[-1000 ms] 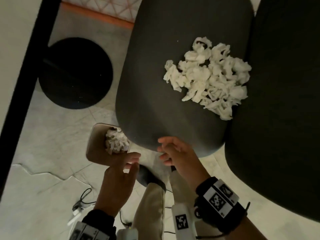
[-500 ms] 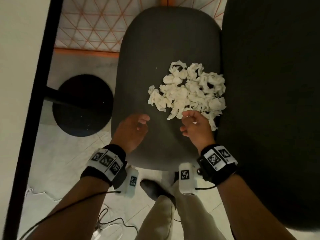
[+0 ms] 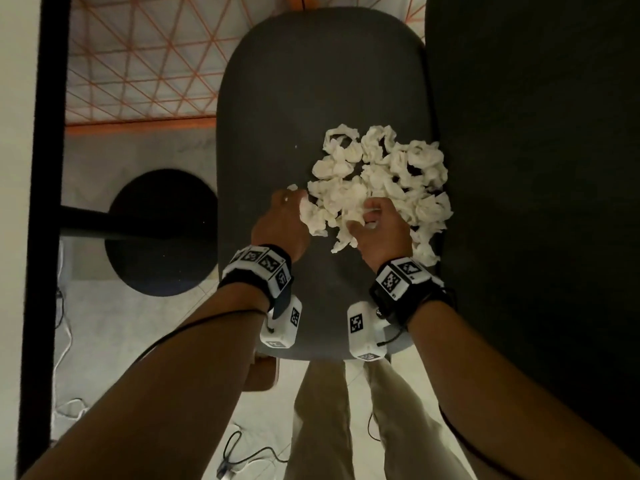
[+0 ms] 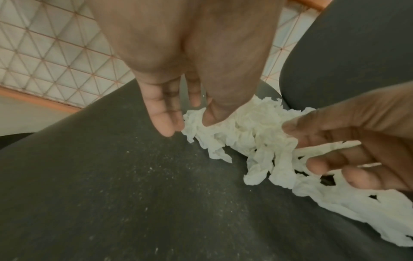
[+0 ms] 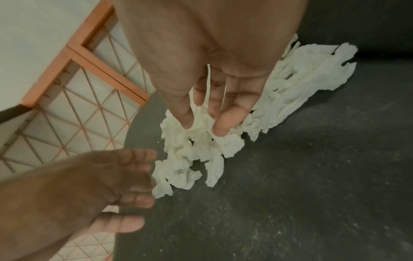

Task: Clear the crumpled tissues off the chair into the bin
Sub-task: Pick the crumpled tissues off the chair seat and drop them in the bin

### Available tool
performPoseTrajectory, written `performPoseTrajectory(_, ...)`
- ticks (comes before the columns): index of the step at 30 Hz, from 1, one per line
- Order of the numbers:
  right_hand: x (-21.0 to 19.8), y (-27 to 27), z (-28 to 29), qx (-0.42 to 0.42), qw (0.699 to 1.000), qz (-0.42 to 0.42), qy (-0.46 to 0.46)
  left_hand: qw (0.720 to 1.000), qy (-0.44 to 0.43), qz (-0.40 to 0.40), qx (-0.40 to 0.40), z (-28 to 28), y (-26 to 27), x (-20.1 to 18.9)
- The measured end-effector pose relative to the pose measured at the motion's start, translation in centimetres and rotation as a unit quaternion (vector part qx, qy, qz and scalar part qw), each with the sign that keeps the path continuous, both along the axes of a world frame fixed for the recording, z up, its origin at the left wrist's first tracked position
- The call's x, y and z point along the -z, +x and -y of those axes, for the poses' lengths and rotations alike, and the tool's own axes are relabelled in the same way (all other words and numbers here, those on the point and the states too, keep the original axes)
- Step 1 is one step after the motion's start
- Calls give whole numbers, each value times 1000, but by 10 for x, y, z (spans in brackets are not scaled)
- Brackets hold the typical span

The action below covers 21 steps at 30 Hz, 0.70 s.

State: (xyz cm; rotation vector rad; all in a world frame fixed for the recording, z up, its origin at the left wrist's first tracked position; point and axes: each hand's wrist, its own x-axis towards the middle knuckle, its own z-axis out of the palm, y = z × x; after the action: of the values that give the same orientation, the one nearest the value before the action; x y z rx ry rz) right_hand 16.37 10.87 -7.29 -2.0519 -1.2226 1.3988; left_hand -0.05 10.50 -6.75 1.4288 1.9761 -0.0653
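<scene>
The main risk, as I judge it, is scatter: the tissues are light, separate wads, so a loose two-handed scoop could shed pieces off the near edge of the chair onto the floor. Squeezing too small a clump would leave most of the pile behind and mean more trips. The bin shows only as a brown sliver at lower centre of the head view, mostly hidden under the chair and my left forearm, so I could also miss it on the carry.

The tissues lie in a heap right of centre in the head view, on the right part of the chair. My left hand sits at the heap's left edge, fingers nearly straight and pointing down, tips touching the nearest wad; it grips nothing that I can see. My right hand lies on the heap's near side, fingers curled into the paper, a strip threaded between them in the right wrist view, so it has hold of some tissue.
</scene>
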Motion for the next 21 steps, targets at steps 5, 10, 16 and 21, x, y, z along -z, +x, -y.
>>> performPoseTrajectory(5,13,-5,-8,-8,998,61,3,1000,5,-6,1,-16,-1,16)
performPoseTrajectory(10,11,-1,-5,33,999,34,22,996,71,50,-30,-9,-13,18)
performPoseTrajectory(16,-14,12,6,122,993,-2,-2,975,170,79,-123,23,-27,-7)
performPoseTrajectory(21,-28,18,20,165,985,-37,-22,957,164,137,-197,52,-36,-19)
